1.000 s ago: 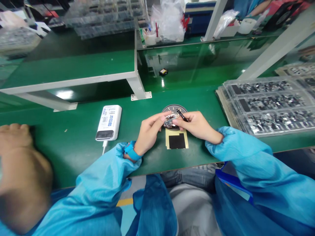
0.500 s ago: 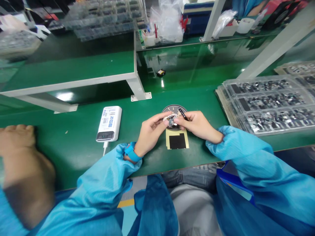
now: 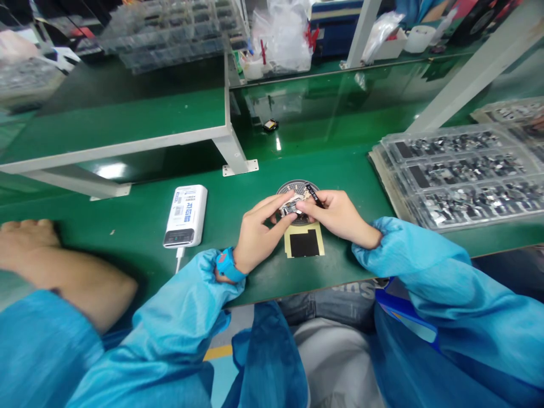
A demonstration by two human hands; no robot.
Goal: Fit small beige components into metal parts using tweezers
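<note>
Over a round, dark perforated disc (image 3: 285, 187), both hands meet at a small silvery circuit board (image 3: 289, 208). My left hand (image 3: 260, 229) pinches its left side with thumb and fingers. On the right side, my right hand (image 3: 340, 216) is closed, its thumb pressing on the board. A black strip with white lettering (image 3: 313, 195) slants up beside the right index finger; whether it joins the board I cannot tell. Just below lies a yellowish sheet with a black patch (image 3: 304, 245). The fingers partly hide the board and disc.
Left of my hands lies a white power bank (image 3: 186, 215) with a cable. Another person's forearm (image 3: 76, 272) rests at far left. Clear trays of small metal parts (image 3: 463, 175) stand at right. A raised shelf (image 3: 148, 122) and a small black item (image 3: 271, 125) are behind.
The board has tilted slightly, and the left thumb has shifted down along its lower edge. At left, the other person's forearm has swung towards me. The view has moved a little.
</note>
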